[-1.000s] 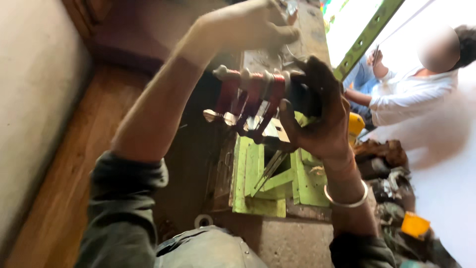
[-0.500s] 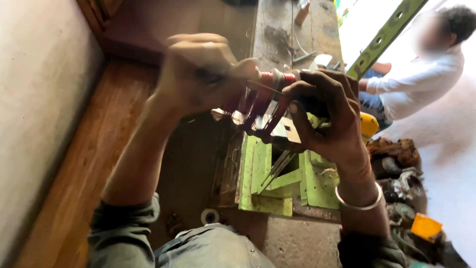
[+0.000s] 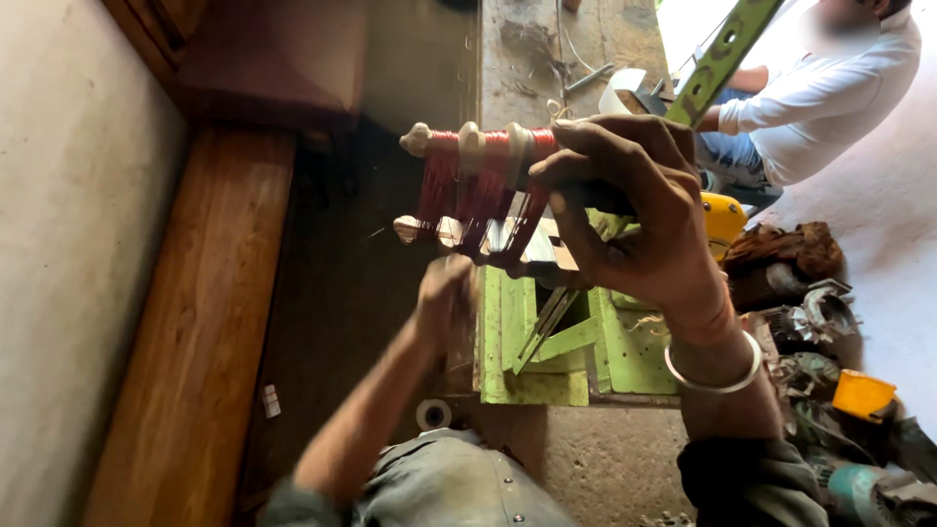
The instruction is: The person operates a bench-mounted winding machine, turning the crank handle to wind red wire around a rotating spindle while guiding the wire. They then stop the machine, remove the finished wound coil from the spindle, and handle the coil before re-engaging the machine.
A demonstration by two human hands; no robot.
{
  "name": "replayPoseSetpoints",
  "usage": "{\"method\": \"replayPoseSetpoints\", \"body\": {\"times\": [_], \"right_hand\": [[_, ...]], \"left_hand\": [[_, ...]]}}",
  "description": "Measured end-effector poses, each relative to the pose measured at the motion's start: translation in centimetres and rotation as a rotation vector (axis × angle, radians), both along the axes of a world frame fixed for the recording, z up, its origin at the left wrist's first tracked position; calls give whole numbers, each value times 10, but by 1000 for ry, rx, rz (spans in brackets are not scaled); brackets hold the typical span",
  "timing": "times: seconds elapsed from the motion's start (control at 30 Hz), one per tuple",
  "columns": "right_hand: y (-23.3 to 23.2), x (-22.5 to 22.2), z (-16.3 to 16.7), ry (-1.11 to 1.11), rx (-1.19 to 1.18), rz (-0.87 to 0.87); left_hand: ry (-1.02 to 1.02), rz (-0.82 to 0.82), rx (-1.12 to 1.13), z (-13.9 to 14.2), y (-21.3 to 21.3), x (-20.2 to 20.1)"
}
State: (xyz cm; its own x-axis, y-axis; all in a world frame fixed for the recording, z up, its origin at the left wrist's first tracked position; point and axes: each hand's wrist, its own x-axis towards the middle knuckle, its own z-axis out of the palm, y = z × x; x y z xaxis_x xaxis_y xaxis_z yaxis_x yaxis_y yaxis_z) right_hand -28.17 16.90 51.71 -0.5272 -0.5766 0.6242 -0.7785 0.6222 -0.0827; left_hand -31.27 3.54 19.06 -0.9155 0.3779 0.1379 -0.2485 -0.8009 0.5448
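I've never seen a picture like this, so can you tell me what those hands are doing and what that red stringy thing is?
The picture comes from a camera worn on a person's head, looking down at their own two bare hands. The right hand, with a silver bangle on its wrist, has its grip around a winding frame: pale pegs with bunches of thin reddish wire looped between them. The left hand is lower, just under the wire, by the edge of a green metal stand. Beneath is a worn grey bench. On the right, old motor parts lie on the floor beside a small yellow tub. Another person in a white shirt sits farther back.
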Motion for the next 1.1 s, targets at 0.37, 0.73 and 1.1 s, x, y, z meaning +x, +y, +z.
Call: {"method": "replayPoseSetpoints", "body": {"times": [0.37, 0.73, 1.1], "right_hand": [[8, 5, -6, 27, -84, -5], [8, 7, 11, -99, -39, 60], [12, -1, 13, -11, -9, 67]], "left_hand": [[1138, -119, -1319, 331, -73, -128], [1439, 931, -1216, 309, -129, -32], [-99, -216, -438, 100, -27, 108]]}}
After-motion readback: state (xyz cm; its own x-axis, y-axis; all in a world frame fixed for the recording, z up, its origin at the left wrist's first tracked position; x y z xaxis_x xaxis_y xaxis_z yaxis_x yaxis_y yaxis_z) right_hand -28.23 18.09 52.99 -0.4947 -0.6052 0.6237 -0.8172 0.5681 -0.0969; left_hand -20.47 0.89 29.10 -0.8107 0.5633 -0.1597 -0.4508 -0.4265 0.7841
